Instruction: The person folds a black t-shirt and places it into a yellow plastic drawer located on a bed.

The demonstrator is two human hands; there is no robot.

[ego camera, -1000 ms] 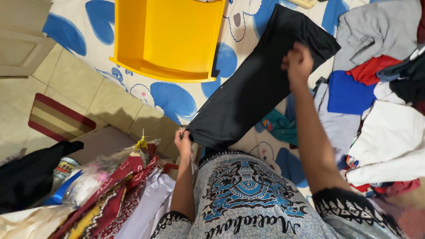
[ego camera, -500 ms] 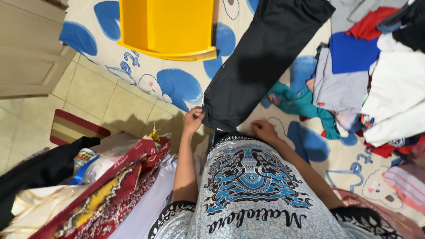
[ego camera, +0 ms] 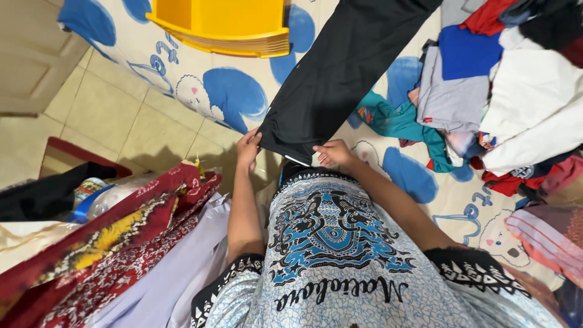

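A long black garment (ego camera: 331, 79) lies folded lengthwise on a white bedsheet with blue shapes (ego camera: 231, 91). My left hand (ego camera: 248, 149) pinches its near left corner at the bed's edge. My right hand (ego camera: 333, 153) grips the near right corner of the same end. Both hands hold the garment's lower hem close to my body, which wears a grey printed shirt.
A yellow plastic tray (ego camera: 237, 27) sits on the bed at the top. A heap of mixed clothes (ego camera: 504, 91) fills the right side. Red patterned cloth and a white cloth (ego camera: 121, 243) lie at my left, beside a tiled floor (ego camera: 115, 127) with a mat.
My right hand came down from the garment's far end to its near hem and now grips the right corner. The view has shifted downward.
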